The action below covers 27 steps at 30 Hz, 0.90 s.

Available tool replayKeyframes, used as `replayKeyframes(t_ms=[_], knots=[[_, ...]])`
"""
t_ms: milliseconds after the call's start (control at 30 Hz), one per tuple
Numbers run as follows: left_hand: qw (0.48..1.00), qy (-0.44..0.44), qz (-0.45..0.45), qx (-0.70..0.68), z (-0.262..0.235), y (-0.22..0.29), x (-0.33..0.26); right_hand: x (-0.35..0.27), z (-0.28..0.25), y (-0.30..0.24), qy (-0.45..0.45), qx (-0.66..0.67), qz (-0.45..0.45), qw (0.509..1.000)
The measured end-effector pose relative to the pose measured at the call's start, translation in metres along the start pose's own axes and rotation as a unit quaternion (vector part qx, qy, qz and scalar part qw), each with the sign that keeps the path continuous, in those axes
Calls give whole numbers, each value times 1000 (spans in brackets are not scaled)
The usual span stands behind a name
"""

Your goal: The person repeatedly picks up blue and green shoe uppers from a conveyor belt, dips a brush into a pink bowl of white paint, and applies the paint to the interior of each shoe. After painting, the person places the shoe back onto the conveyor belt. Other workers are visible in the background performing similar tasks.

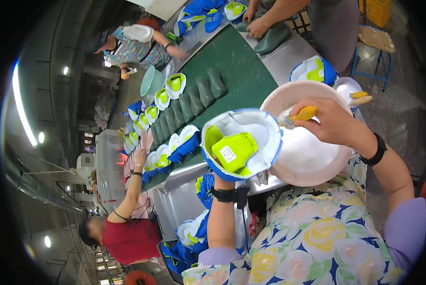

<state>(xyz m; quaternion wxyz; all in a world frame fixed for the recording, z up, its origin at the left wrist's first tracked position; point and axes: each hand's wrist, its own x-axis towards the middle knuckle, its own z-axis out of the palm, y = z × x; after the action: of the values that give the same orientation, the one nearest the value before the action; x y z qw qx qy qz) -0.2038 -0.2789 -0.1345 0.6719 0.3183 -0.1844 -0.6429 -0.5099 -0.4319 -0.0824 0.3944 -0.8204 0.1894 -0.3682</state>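
Note:
My left hand [221, 182] holds up a shoe upper [267, 124], its white inner side turned toward me, with a blue edge and a neon-yellow piece [244, 145] bearing a white label. Most of that hand is hidden behind the upper. In my right hand [327, 118], the fingers close round the yellow handle of a brush [306, 113]. Its bristles [284, 118] are beside the upper's right edge; whether they touch it I cannot tell. Below the brush sits a wide pale-pink basin [312, 179] with white liquid [303, 154] inside.
Dark-green shoe lasts [184, 107] stand in a row on a green conveyor belt [246, 66], with blue-and-white uppers [175, 85] alongside. A white bowl [344, 85] with yellow-handled brushes is by the basin. Co-workers stand around the line; one handles a dark last [274, 39]. A stool [377, 39] is at right.

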Motion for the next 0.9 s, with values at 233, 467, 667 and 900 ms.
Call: replayKeyframes(t_ms=[233,467,667,900], knots=[[975,93,141,141,-22,-9,1,-25,74,-20,62,157,-49,984],[940,120,258,188,-17,-7,0,-19,53,8,74,20,-117,990],[998,-3,-64,9,14,-11,0,19,38,-5,80,83,-98,989],[999,20,10,-38,15,-17,0,41,29,9,-132,-87,-101,982]])
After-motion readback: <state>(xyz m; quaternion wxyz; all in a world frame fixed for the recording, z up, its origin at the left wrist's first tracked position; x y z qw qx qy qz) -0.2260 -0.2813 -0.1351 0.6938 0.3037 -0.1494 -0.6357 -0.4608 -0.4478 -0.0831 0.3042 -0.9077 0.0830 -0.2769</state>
